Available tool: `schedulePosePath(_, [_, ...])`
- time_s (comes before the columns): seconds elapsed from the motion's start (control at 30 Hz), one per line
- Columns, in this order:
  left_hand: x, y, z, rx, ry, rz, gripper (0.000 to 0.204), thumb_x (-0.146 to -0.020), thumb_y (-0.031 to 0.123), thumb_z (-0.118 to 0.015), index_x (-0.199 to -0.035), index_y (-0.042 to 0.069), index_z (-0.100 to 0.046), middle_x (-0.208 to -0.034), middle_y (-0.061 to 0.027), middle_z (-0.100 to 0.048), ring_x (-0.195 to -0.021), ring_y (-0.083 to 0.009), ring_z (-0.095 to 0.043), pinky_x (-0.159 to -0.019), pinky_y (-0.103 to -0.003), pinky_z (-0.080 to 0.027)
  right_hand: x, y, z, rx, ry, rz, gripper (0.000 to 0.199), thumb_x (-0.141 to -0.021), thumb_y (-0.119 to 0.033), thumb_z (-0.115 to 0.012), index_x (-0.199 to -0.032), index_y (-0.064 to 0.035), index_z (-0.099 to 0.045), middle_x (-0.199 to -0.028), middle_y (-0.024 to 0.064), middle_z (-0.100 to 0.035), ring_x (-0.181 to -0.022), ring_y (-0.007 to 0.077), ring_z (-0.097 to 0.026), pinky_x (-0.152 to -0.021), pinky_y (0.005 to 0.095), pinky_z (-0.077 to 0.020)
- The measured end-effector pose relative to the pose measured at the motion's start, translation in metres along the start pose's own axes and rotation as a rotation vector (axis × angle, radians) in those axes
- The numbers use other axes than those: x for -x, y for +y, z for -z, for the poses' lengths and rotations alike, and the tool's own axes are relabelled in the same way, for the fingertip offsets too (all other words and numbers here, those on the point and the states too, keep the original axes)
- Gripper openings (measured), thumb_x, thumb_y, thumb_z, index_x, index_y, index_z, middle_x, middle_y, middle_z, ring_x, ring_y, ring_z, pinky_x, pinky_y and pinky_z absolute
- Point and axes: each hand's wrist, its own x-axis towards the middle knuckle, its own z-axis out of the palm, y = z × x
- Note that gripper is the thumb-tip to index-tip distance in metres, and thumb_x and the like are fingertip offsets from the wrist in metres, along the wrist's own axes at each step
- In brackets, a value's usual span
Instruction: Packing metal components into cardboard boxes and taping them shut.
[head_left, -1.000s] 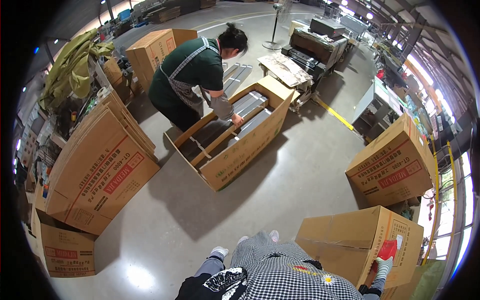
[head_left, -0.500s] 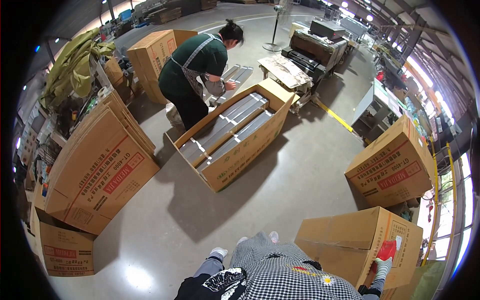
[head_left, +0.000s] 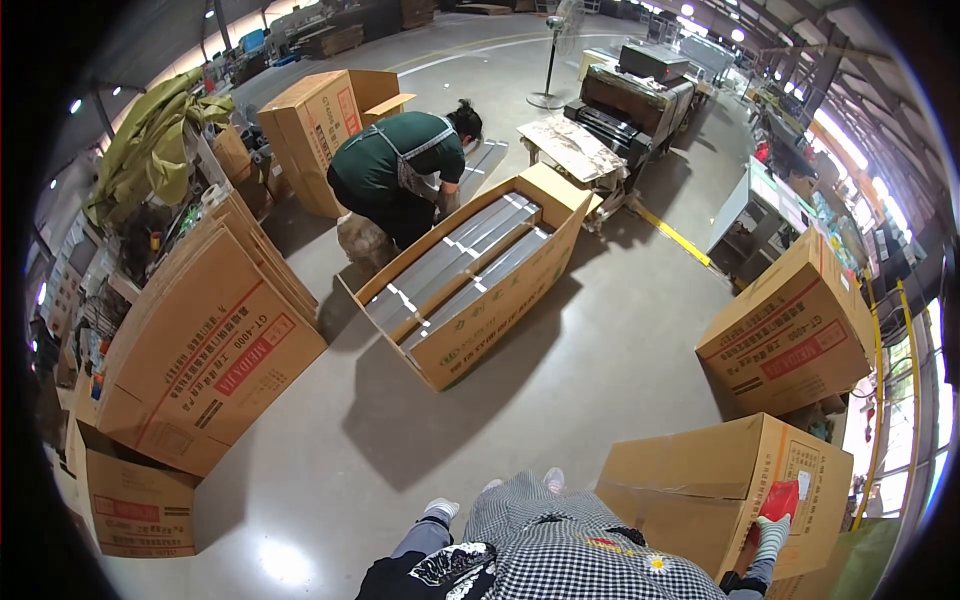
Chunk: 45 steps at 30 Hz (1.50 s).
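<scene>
Red item [head_left: 780, 498], grasped by right hand [head_left: 771, 537] beside carton [head_left: 690, 470]; left hand unseen; co-worker [head_left: 390, 148] now stooped lower behind open box [head_left: 512, 302], its bars [head_left: 455, 256] untouched.

One wide fisheye view, head-mounted, facing down and forward: wearer's checked apron [head_left: 565, 562] very near at lower edge, open carton [head_left: 505, 312] farther off, grey floor [head_left: 640, 345] between.

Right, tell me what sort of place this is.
Probably a factory packing area: an open carton holds white-banded grey pieces, flat cardboard sheets stand stacked, and more boxes stand around.
</scene>
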Motion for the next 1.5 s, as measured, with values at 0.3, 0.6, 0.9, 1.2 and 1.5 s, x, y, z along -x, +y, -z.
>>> schedulePosePath(0.3, [0.006,0.002,0.008,0.007,-0.011,-0.008,0.054,-0.090,0.049,-0.041,-0.120,0.008,-0.058,-0.130,-0.0135,-0.052,-0.124,-0.0300,-0.046,-0.103,-0.041,-0.036,-0.005,0.009,-0.002,0.006,-0.026,-0.016,0.096,-0.056,-0.027,-0.079,-0.134,0.0068,-0.036,-0.131,0.0278,-0.046,-0.119,0.0359,-0.048,-0.099,0.0355,-0.0419])
schedulePosePath(0.6, [-0.016,-0.002,-0.007,-0.050,-0.026,-0.037,0.056,-0.092,0.048,-0.036,-0.122,0.007,-0.056,-0.130,-0.0137,-0.051,-0.124,-0.0302,-0.045,-0.103,-0.041,-0.035,-0.004,0.007,-0.004,0.047,0.011,0.016,0.095,-0.056,-0.028,-0.079,-0.134,0.0064,-0.036,-0.130,0.0284,-0.046,-0.119,0.0364,-0.048,-0.099,0.0357,-0.0414])
schedulePosePath(0.9, [-0.010,-0.012,-0.002,-0.087,-0.039,-0.063,0.054,-0.092,0.047,-0.036,-0.123,0.008,-0.056,-0.131,-0.0131,-0.051,-0.124,-0.0294,-0.045,-0.103,-0.040,-0.036,0.009,-0.007,0.008,0.029,-0.015,-0.023,0.095,-0.056,-0.027,-0.079,-0.133,0.0067,-0.037,-0.129,0.0272,-0.048,-0.117,0.0360,-0.050,-0.098,0.0359,-0.0427])
schedulePosePath(1.2, [-0.013,0.002,0.003,-0.020,-0.050,-0.042,0.053,-0.089,0.047,-0.043,-0.124,0.008,-0.056,-0.133,-0.0133,-0.048,-0.125,-0.0295,-0.044,-0.103,-0.040,-0.036,0.000,0.005,-0.004,0.026,0.037,0.045,0.093,-0.055,-0.025,-0.079,-0.130,0.0106,-0.038,-0.124,0.0286,-0.052,-0.115,0.0356,-0.052,-0.096,0.0354,-0.0431])
schedulePosePath(1.5, [-0.031,0.002,-0.010,-0.064,-0.039,-0.085,0.054,-0.091,0.047,-0.037,-0.121,0.006,-0.057,-0.130,-0.0141,-0.052,-0.123,-0.0300,-0.046,-0.102,-0.041,-0.036,-0.013,0.013,-0.009,0.090,0.029,0.014,0.095,-0.053,-0.028,-0.079,-0.133,0.0062,-0.038,-0.127,0.0272,-0.049,-0.116,0.0352,-0.051,-0.097,0.0351,-0.0435])
